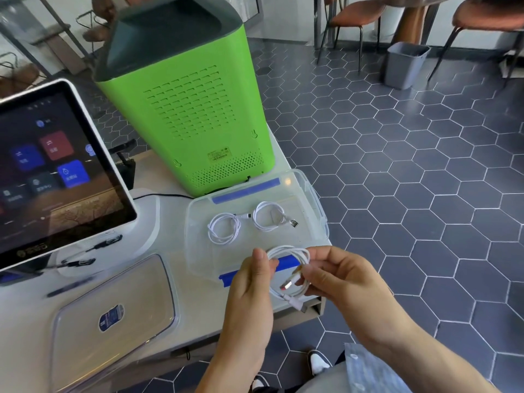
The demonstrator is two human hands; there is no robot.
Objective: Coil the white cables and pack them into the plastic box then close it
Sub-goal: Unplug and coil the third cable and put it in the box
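Hands meet over the near edge of the box, both on one coiled white cable (289,275). Left hand (251,293) pinches the coil's left side, thumb up, fingers curled behind the loops. Right hand (340,279) grips the right side, fingers wrapped on the strands beside the USB plug (287,285), which lies across the coil's middle. Second plug (300,305) hangs off the bottom of the coil. Coil held in the air, above the box's near blue latch (226,276), not inside yet.

Clear plastic box (198,251) sits open on the white surface (22,321), at its right end. Two more coiled white cables lie flat on the box floor: left coil (224,228) and right coil (268,215), side by side, plug ends near each other between them. Far blue latch (246,190) along the box's back rim.

Clear lid (113,316) with a blue sticker lies flat on the surface to the left of the box, apart from it. Green vented machine (184,109) stands just behind the box. Touchscreen terminal (56,171) at left, screen lit. Grey bin (405,65) on the hexagon-tiled floor (425,194), far right.
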